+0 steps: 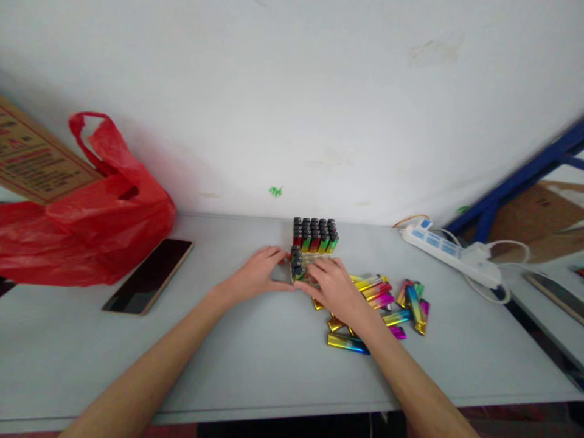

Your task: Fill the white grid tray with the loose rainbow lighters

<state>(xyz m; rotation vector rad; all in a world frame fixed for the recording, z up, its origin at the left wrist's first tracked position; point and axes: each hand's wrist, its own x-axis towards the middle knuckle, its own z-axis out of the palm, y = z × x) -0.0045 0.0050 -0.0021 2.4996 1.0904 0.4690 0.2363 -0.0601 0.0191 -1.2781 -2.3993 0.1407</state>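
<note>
A small clear tray [314, 258] stands on the table, with a row of black-topped lighters [296, 257] upright along its left side. My left hand [253, 275] is curved around the tray's left front corner, fingertips on its side and thumb by the front edge. Over the tray, my right hand [335, 285] has its fingers bent, with thumb and forefinger around the front lighter [299, 274] of that row; their exact contact is partly hidden. Right behind stands a block of upright lighters [314, 235] in several rows. Shiny multicoloured lighters [349, 342] lie loose under and beside my right forearm.
A phone [148, 277] lies on the left, next to a red plastic bag [109, 213] and a cardboard box [41, 155]. At the right, a white power strip [449, 252] with cables lies near a blue metal frame [524, 182]. A white wall rises behind the table [246, 359].
</note>
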